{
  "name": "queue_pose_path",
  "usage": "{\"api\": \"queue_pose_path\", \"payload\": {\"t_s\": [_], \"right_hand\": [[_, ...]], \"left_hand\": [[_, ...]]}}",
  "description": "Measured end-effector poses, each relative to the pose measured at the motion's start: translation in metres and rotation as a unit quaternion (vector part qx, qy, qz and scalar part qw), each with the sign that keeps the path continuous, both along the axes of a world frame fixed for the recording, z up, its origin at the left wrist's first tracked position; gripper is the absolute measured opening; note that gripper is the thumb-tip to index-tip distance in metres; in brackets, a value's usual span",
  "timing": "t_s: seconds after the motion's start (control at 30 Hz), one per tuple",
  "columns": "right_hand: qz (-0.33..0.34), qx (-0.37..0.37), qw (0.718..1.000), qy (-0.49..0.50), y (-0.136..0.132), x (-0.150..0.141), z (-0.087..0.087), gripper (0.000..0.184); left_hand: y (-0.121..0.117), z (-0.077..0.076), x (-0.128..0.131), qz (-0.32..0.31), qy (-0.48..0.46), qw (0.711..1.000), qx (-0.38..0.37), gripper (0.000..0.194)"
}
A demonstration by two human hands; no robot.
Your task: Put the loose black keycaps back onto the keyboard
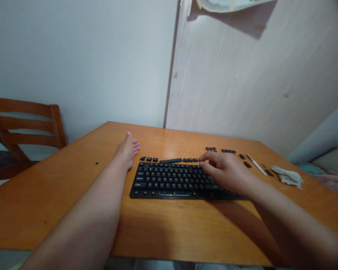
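Note:
A black keyboard (171, 180) lies on the wooden table, its nearest row stripped of keycaps so that the bare switches show. Behind its far edge stand loose keycaps (148, 159) in a line, with a long spacebar (171, 160) among them. My left hand (127, 150) rests open at the keyboard's far left corner, fingers spread. Over the right part of the keyboard, my right hand (221, 165) has thumb and index finger pinched at the right end of the keycap line. Whatever is between those fingertips is hidden. That hand also covers some keys.
More keycaps (228, 151) lie in groups at the back right. A white stick (256, 165) and a crumpled cloth (287, 176) are farther right. One small dark piece (97, 163) sits on the left. A wooden chair (25, 127) stands left of the table (146, 225); walls rise behind.

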State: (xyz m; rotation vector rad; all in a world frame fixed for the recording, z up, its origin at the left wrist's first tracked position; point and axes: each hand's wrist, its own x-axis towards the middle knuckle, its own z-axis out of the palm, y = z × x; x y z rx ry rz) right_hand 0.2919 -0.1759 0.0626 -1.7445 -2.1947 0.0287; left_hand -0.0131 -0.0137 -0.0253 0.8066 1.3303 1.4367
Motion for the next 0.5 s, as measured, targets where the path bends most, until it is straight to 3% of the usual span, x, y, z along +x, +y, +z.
{"api": "queue_pose_path", "payload": {"t_s": [0.27,0.5], "right_hand": [[0.122,-0.062,0.991,-0.007,0.061,-0.078,0.006,0.017],[0.127,-0.117,0.984,-0.053,0.116,-0.137,-0.01,0.018]], "left_hand": [[-0.007,0.005,0.001,-0.001,-0.021,1.0,-0.009,0.063],[-0.009,0.006,0.001,0.001,-0.031,1.0,-0.008,0.064]]}}
